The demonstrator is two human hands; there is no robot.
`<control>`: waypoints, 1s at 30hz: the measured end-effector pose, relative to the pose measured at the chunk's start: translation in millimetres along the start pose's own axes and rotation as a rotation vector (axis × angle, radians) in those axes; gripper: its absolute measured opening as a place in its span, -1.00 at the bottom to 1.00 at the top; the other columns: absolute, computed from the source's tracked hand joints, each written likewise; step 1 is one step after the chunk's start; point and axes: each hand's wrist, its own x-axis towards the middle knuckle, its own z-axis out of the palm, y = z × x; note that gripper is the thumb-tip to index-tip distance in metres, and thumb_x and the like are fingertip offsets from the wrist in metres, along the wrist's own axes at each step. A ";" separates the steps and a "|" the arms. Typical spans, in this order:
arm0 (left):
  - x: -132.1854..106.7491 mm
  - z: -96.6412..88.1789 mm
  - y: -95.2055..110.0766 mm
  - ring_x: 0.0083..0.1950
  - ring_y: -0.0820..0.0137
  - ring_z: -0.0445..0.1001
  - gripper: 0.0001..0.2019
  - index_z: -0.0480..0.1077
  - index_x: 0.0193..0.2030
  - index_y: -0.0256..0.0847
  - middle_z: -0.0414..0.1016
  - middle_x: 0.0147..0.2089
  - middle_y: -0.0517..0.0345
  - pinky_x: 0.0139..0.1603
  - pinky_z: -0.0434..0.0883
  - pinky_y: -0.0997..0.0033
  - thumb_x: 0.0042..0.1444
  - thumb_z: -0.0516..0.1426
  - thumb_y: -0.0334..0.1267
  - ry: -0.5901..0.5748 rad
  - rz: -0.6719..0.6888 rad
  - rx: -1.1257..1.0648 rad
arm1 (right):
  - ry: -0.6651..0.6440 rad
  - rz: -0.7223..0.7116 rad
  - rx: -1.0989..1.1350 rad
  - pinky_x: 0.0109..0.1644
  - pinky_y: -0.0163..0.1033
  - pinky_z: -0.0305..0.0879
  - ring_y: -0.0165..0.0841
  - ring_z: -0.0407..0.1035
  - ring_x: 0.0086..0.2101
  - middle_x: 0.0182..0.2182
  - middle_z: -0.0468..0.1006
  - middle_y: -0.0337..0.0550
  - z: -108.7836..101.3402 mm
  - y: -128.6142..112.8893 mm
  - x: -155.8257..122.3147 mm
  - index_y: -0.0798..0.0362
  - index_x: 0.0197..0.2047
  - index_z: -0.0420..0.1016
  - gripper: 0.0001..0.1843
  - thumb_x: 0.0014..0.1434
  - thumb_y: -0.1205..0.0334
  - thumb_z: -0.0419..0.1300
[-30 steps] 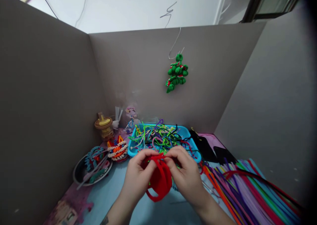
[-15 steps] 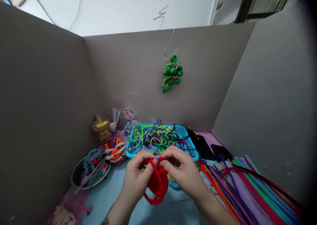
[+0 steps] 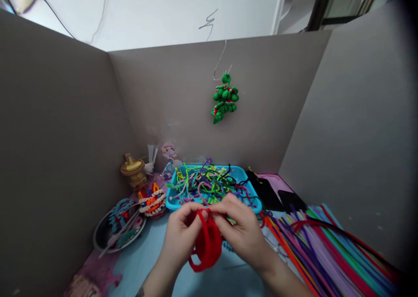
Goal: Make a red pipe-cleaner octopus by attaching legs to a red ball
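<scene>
while both hands meet low over the blue table (image 3: 146, 260), the left hand (image 3: 182, 238) and the right hand (image 3: 243, 235) each pinch the top of a red fuzzy wire shape (image 3: 207, 247) with their fingertips. the red shape hangs down between the two hands, just in front of a blue tray (image 3: 244, 173) full of bent fuzzy wires. a big pile of straight fuzzy wires (image 3: 321, 249) lies to the right. a round metal bowl (image 3: 103, 232) sits to the left, and a small green tree (image 3: 224, 97) hangs on the grey wall behind.

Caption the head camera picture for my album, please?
Left hand and right hand pinch a red fuzzy pipe-cleaner loop near a blue plastic tray.
</scene>
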 end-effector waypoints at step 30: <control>-10.6 -2.3 8.3 -0.54 0.55 0.24 -0.65 0.41 -0.40 -0.29 0.37 -0.49 0.21 -0.55 0.22 0.59 -0.01 0.21 0.02 -0.106 -0.055 -0.011 | 0.001 -0.212 0.183 -0.27 -0.33 0.32 -0.43 0.33 -0.33 -0.36 0.40 -0.18 1.3 8.4 -0.2 0.00 -0.16 0.47 -0.67 0.15 0.57 0.05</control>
